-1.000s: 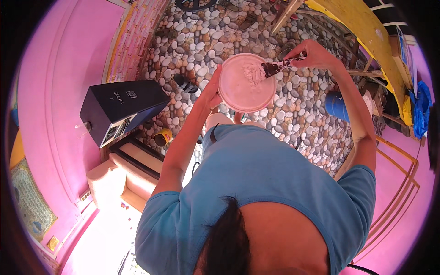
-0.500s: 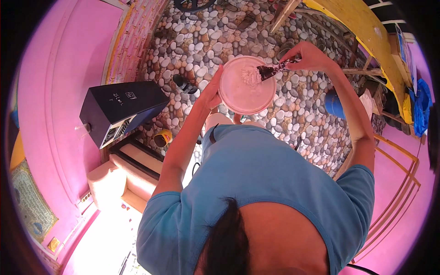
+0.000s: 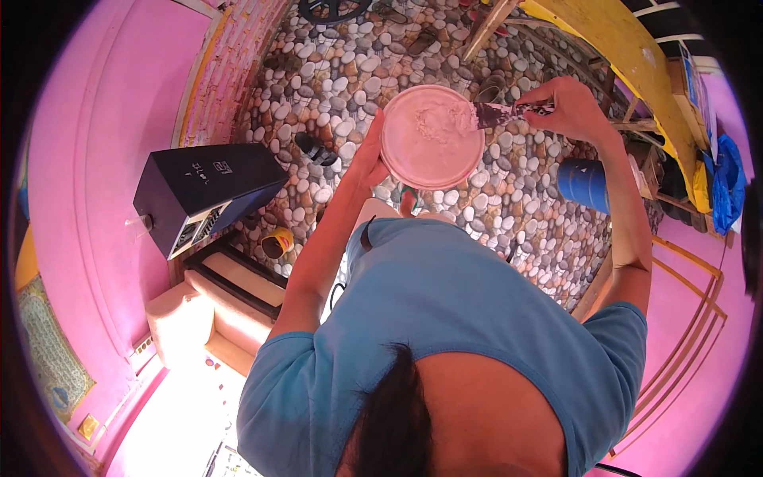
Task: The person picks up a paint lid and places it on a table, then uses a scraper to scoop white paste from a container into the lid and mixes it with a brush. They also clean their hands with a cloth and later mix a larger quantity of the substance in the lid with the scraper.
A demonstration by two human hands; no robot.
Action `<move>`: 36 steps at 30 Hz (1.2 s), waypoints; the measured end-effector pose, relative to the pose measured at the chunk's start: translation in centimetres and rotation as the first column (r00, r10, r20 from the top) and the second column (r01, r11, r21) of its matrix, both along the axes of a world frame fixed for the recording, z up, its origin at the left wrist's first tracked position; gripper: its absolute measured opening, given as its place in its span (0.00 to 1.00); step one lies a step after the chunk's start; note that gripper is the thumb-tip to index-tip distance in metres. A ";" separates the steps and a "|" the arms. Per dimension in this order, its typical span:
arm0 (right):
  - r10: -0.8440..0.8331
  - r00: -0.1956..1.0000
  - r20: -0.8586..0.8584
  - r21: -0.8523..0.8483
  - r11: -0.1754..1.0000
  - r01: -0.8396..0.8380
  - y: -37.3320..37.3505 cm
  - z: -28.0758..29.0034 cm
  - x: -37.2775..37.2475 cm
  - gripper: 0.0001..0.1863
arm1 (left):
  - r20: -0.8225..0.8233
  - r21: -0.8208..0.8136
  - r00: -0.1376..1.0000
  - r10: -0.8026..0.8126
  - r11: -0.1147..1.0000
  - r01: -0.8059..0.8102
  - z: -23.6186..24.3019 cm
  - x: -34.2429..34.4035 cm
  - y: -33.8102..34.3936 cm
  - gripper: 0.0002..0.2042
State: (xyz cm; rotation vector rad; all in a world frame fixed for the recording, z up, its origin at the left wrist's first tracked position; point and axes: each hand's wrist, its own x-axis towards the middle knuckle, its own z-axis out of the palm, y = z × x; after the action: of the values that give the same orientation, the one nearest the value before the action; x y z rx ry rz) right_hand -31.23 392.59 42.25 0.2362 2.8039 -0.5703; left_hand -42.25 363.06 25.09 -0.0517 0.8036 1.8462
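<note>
A round tub (image 3: 433,176) of pale pinkish paste is held up in front of me, over the floor. My left hand (image 3: 370,155) grips its left side, with part of the fingers hidden by the tub. In my right hand (image 3: 563,111), pinched by the handle, is a putty knife (image 3: 497,116) with a dark blade smeared with the pale stuff. The blade's tip reaches over the tub's right rim, at the edge of the paste (image 3: 429,131). The paste's surface looks rough and ridged towards the far side and smoother near me.
A tall black box-shaped case (image 3: 211,187) stands left by the pink wall, near a beige sofa (image 3: 230,318). A yellow cup (image 3: 277,242) and a dark sandal (image 3: 316,149) lie on the pebble-patterned floor. Right are a blue bucket (image 3: 584,184) and a yellow-edged wooden table (image 3: 636,60).
My right hand has drawn the putty knife to the right, from the middle of the paste to the tub's rim. The tub has shifted slightly away from me.
</note>
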 end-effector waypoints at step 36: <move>0.358 0.882 -0.308 0.271 0.921 -0.279 -8.1 -0.5 1.0 0.17 | 0.035 0.037 0.987 0.158 0.987 -0.159 0.2 -0.9 -0.9 0.34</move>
State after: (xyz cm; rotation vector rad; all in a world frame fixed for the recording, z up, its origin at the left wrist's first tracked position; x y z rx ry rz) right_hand -30.20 384.50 41.71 -0.3237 3.1545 -0.2395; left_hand -43.17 362.20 25.27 -0.1230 0.7585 2.0055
